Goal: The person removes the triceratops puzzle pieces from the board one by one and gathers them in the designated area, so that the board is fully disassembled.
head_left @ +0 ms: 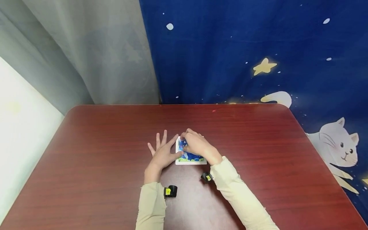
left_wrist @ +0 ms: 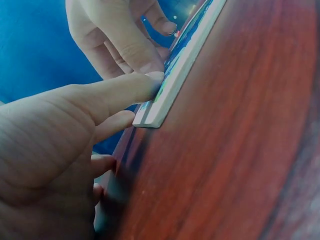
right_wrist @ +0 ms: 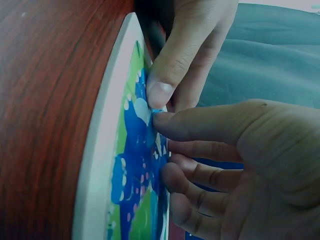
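Note:
A small board with a white border [head_left: 191,162] and a bright picture of a blue dinosaur on green lies flat on the table. My left hand [head_left: 164,155] is at its left side; the thumb presses on the picture, the index finger touches the edge, and the other fingers spread out straight. Over the board's upper part, my right hand [head_left: 198,143] bends its fingers, with the thumb tip [right_wrist: 165,125] against the picture close to the left thumb [right_wrist: 162,92]. Whether a loose piece sits between the right fingertips cannot be seen.
The reddish-brown wooden table [head_left: 100,159] has rounded far corners. Behind it hang a grey curtain [head_left: 115,48] and a blue curtain [head_left: 218,48] with stars and a cat. Black wrist cameras [head_left: 171,191] sit on both sleeves, just above the tabletop.

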`<state>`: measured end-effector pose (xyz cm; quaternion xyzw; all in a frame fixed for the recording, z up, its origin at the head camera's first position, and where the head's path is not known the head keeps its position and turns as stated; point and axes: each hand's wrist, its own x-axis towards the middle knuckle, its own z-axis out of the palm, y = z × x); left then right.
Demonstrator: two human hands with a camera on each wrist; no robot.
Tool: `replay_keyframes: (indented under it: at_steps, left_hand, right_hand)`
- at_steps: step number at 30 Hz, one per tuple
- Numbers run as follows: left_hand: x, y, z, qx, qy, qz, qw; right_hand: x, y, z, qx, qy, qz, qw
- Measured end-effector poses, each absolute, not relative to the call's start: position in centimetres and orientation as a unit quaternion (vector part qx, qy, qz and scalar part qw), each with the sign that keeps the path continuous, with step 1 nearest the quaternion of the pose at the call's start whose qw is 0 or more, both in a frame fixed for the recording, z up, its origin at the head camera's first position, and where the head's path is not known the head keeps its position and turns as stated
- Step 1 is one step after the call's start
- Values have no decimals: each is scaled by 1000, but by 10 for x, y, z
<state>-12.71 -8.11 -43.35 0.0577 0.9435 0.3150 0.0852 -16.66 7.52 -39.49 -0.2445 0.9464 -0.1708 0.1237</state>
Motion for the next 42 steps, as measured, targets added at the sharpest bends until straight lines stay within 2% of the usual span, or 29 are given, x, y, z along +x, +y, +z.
replay_keyframes:
  at_steps: [9,20,24,34,42]
  left_hand:
    - [-127,-80,-432,61,944,312,85]
    - [-126,-80,-435,60,944,314,87]
    - [-126,-81,-436,58,944,312,89]
    - [-127,-79,-431,59,945,311,84]
    - [-125,-80,-432,55,944,314,85]
  right_hand:
    - [-174,78,-397,-256,936,-192,143]
    - [-186,75,-394,-246,924,-187,227]
    - [-191,74,-394,-244,922,-180,241]
    - [-189,76,-392,-242,926,-197,214]
    - [-180,81,-398,-270,925,-226,147]
